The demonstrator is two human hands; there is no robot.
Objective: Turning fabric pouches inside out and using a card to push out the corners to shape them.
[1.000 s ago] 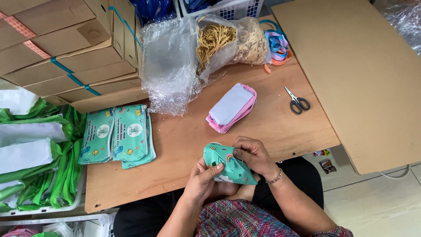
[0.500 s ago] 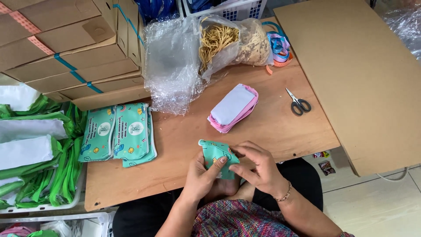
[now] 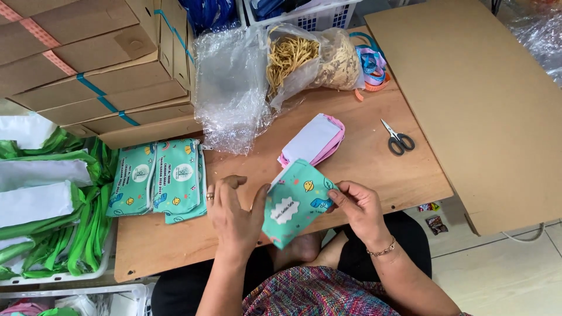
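Note:
A green printed pouch [image 3: 294, 201] with small cartoon figures and a white label is held flat above the front edge of the wooden table [image 3: 374, 169]. My right hand [image 3: 357, 208] pinches its right edge, and my left hand [image 3: 234, 213] grips its left edge with the thumb against it. Just beyond the pouch lies a pink pouch [image 3: 313, 141] with a white card on top. To the left, a row of matching green pouches [image 3: 159, 180] lies flat on the table.
Black-handled scissors [image 3: 398, 139] lie at the right. Bubble wrap [image 3: 233, 88] and a clear bag of rubber bands [image 3: 310, 55] sit at the back. Cardboard boxes [image 3: 99, 70] are stacked at back left, a large cardboard sheet [image 3: 480, 99] at right, green-and-white bags [image 3: 47, 210] at left.
The green pouch was bunched between both hands near my lap; it is now spread flat and raised over the table edge, with the hands apart on its two sides.

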